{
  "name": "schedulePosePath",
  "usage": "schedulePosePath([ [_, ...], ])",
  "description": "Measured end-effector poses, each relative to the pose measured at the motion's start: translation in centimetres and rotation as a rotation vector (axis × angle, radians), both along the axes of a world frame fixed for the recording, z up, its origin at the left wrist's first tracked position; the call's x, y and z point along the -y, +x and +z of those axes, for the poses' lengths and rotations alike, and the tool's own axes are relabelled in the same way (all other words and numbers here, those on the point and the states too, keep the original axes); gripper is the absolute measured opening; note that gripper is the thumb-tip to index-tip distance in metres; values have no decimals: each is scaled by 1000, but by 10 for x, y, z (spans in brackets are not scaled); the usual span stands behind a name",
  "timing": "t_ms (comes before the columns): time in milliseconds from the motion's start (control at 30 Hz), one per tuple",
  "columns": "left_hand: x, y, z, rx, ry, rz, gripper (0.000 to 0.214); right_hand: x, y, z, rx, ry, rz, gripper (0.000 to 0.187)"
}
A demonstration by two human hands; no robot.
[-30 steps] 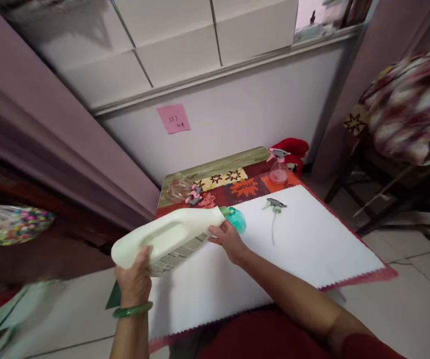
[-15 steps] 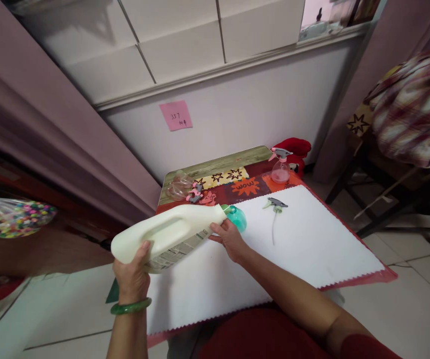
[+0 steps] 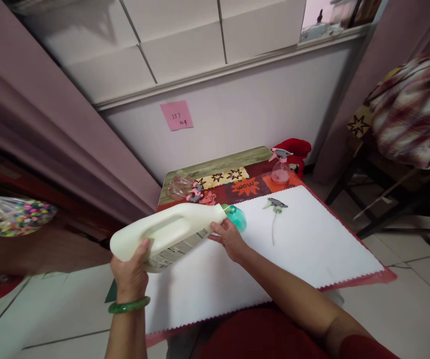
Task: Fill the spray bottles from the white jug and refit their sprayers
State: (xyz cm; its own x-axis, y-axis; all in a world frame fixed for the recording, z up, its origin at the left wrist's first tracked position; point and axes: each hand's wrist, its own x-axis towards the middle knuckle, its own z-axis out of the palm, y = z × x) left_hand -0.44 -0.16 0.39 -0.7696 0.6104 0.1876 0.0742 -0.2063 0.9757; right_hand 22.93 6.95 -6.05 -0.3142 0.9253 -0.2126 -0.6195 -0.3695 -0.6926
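Observation:
A large cream detergent bottle [image 3: 173,224] is tilted on its side above the table, its neck pointing right. My left hand [image 3: 130,264], with a green bangle at the wrist, is closed around its base end. Near the neck, my right hand [image 3: 228,237] grips the bottle between thumb and fingers. The bottle's mouth meets a teal spray bottle body [image 3: 238,219], partly hidden behind my right hand; whether liquid flows is not visible. To the right, a detached grey and green spray head [image 3: 276,203] with its tube lies on a white mat [image 3: 305,249].
A pink spray bottle [image 3: 280,172] with some liquid stands at the table's back right. At the back left lie an unfilled clear bottle [image 3: 180,187] and a pink-grey spray head [image 3: 195,192]. A stool [image 3: 394,192] bearing plaid cloth [image 3: 417,109] stands right; a bead bag [image 3: 16,217] hangs left.
The base end of the detergent bottle and my left hand have shifted very slightly left. My right hand stays at the neck, and the things on the table have not moved.

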Motion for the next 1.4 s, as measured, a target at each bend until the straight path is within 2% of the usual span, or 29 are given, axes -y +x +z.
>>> schedulePosePath([
  [233, -1, -3, -1, -27, -10, 11, 67, 0, 0, 1, 2, -19, 4, 65],
  [1400, -1, 8, 21, -73, -44, 26, 58, 0, 0, 3, -35, 0, 14, 59],
])
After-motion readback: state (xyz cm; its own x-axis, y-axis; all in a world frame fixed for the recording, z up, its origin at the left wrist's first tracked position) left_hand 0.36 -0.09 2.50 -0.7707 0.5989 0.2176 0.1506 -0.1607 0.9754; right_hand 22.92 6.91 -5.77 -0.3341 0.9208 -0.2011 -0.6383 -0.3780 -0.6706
